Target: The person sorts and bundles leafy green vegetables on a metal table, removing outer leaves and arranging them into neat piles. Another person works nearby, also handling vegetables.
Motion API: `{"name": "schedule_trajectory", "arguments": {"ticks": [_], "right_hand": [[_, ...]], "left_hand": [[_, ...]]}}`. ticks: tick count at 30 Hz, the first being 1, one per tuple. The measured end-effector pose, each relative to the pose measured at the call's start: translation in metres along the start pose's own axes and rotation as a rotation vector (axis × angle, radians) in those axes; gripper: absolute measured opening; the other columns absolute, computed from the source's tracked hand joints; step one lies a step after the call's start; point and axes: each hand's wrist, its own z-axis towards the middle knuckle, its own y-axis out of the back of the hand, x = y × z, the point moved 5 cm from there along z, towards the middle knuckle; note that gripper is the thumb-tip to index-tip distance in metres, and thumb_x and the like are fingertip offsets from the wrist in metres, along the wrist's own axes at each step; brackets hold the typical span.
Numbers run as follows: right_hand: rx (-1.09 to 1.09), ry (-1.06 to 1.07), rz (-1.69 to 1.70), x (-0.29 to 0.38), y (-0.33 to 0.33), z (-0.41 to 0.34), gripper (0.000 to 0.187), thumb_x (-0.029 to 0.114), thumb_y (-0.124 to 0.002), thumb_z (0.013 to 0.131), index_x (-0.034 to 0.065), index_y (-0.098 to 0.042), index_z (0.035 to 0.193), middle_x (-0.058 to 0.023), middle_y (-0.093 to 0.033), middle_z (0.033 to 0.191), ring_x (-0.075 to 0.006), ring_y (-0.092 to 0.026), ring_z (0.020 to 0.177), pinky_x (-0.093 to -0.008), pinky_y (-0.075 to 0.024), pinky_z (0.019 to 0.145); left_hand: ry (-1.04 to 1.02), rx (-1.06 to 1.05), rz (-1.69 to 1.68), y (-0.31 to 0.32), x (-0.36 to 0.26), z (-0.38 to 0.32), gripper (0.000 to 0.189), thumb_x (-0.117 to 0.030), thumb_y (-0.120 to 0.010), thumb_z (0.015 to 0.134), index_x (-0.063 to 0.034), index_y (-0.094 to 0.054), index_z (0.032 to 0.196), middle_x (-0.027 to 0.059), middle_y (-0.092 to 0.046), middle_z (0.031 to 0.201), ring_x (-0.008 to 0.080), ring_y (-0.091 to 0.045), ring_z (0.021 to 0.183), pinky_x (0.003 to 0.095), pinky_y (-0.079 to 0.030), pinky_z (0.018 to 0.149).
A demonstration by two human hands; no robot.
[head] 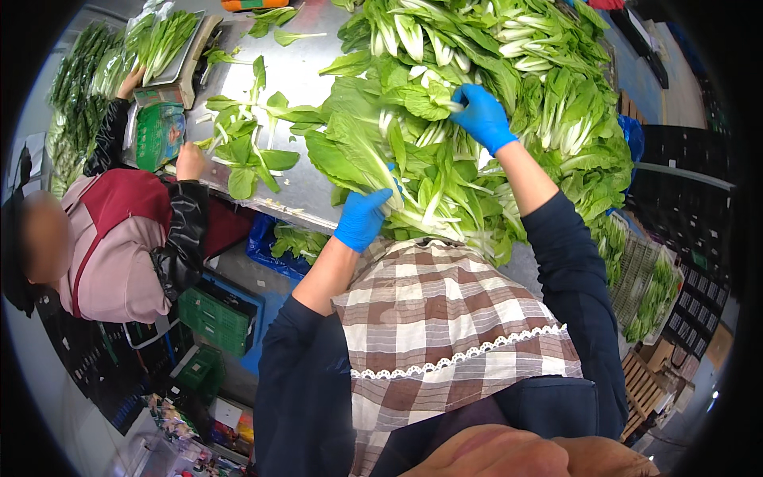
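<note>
My left hand (362, 219), in a blue glove, grips the white stem end of a leafy green head (351, 152), probably bok choy, its leaves pointing up and left. My right hand (481, 118), gloved the same way, pinches the pale stem of a loose leaf (424, 100) over the heap. Around both hands spreads a large pile of the same greens (560, 113), with white stems and broad leaves. More stems and leaves (444, 197) lie between my hands and my checked apron (453, 310).
A metal table (298, 65) bears scattered loose leaves (241, 146) to the left. Beyond them, a co-worker (125, 238) reaches to greens on a scale tray (185, 56). Bagged vegetables (77, 89) lie at far left. Green crates (214, 316) and a blue-lined container (262, 238) stand below the table.
</note>
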Motion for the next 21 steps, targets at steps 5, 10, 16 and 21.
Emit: {"name": "schedule_trajectory", "arguments": {"ticks": [5, 10, 16, 21], "right_hand": [[0.151, -0.274, 0.517, -0.015, -0.030, -0.056, 0.035, 0.025, -0.084, 0.069, 0.0047, -0.061, 0.086, -0.0040, -0.060, 0.074, -0.0140, -0.057, 0.068, -0.0296, -0.0469, 0.061], [0.153, -0.485, 1.033, 0.019, -0.039, -0.104, 0.027, 0.009, -0.080, 0.075, 0.0073, -0.062, 0.094, -0.0005, -0.062, 0.081, -0.0072, -0.052, 0.067, -0.0245, -0.0442, 0.061], [0.168, -0.390, 0.947, 0.046, -0.033, -0.127, 0.026, 0.010, -0.081, 0.072, 0.0060, -0.060, 0.088, 0.0020, -0.058, 0.075, -0.0056, -0.051, 0.068, -0.0219, -0.0446, 0.061], [0.142, -0.301, 0.998, 0.042, -0.048, -0.134, 0.027, 0.009, -0.080, 0.074, 0.0048, -0.059, 0.091, 0.0012, -0.056, 0.076, -0.0063, -0.049, 0.068, -0.0228, -0.0441, 0.062]], "left_hand": [[0.092, 0.000, 0.020, 0.017, 0.015, 0.017, 0.038, 0.000, -0.061, 0.083, -0.0002, -0.056, 0.121, 0.0110, -0.061, 0.115, 0.0227, -0.060, 0.104, 0.0340, -0.049, 0.089], [0.052, -0.091, -0.069, 0.002, 0.019, 0.027, 0.038, -0.002, -0.065, 0.083, 0.0001, -0.056, 0.120, 0.0091, -0.064, 0.108, 0.0196, -0.062, 0.094, 0.0305, -0.048, 0.078], [0.057, 0.092, 0.066, -0.016, 0.022, 0.030, 0.038, -0.002, -0.061, 0.086, -0.0004, -0.052, 0.123, 0.0106, -0.061, 0.114, 0.0222, -0.060, 0.102, 0.0355, -0.050, 0.085], [0.133, 0.176, 0.331, -0.007, 0.024, 0.035, 0.040, -0.001, -0.062, 0.085, -0.0005, -0.052, 0.123, 0.0106, -0.061, 0.114, 0.0213, -0.061, 0.099, 0.0338, -0.051, 0.082]]}}
